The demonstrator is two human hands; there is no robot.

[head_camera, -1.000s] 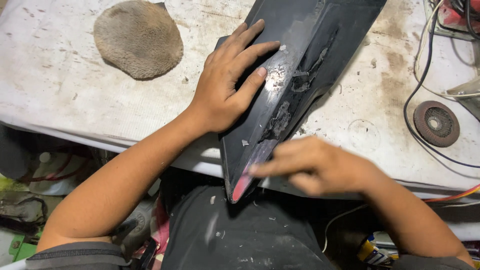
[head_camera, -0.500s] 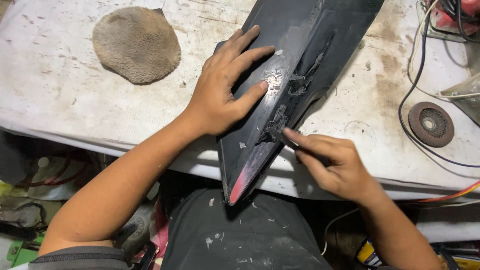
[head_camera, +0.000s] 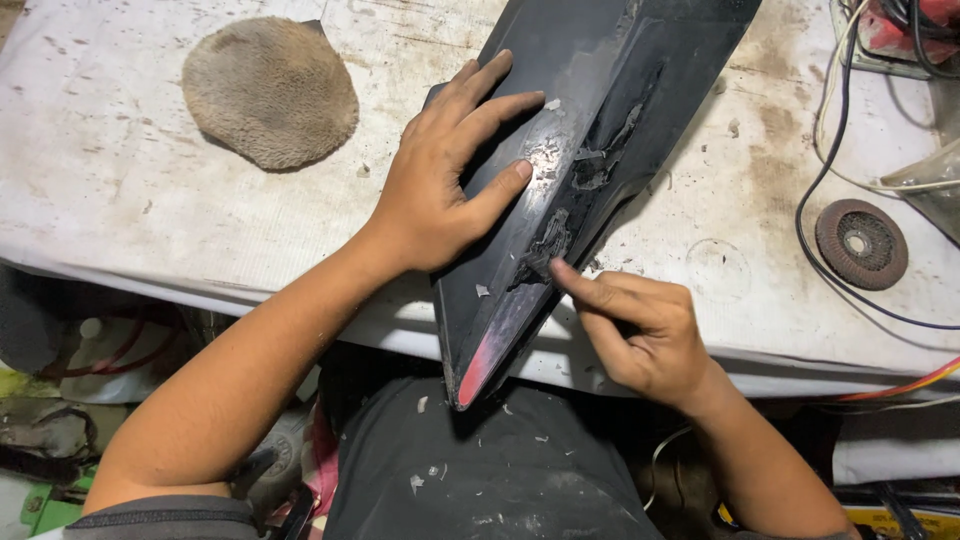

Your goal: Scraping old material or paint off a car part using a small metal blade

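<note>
Nearest the camera: lap (head_camera: 470, 480) in dark cloth, flecked w/ pale chips.

Just above it, the pointed tip of the panel (head_camera: 560, 130), a long black plastic piece w/ a red streak at the tip, juts over the counter (head_camera: 120, 200) edge toward the lap. Rest of the panel lies on the counter, running up and right out of frame.

Right hand (head_camera: 640, 330) is at the panel's right edge, near the counter's front edge. Grip: fingers curled in, forefinger and thumb together at a rough, torn patch on the panel; can't tell if anything is pinched between them. Fingertip touches the damaged edge.

Left hand (head_camera: 450, 180) is a bit further in, pressed flat on the panel's glossy left face, fingers spread apart, thumb pointing toward the rough seam. Grip open, palm down, clamped on nothing.

The torn strip runs along the panel's middle ridge, from by the right fingertip up past the left thumb. Small flakes lie on the panel and counter nearby.

Further left, well apart from the hands: round tan pad (head_camera: 270, 90) on the counter.

Far right: brown disc (head_camera: 860, 243) flat on the counter, w/ black cable (head_camera: 810, 200) curving just beside it. Counter cover is white, stained brown.
</note>
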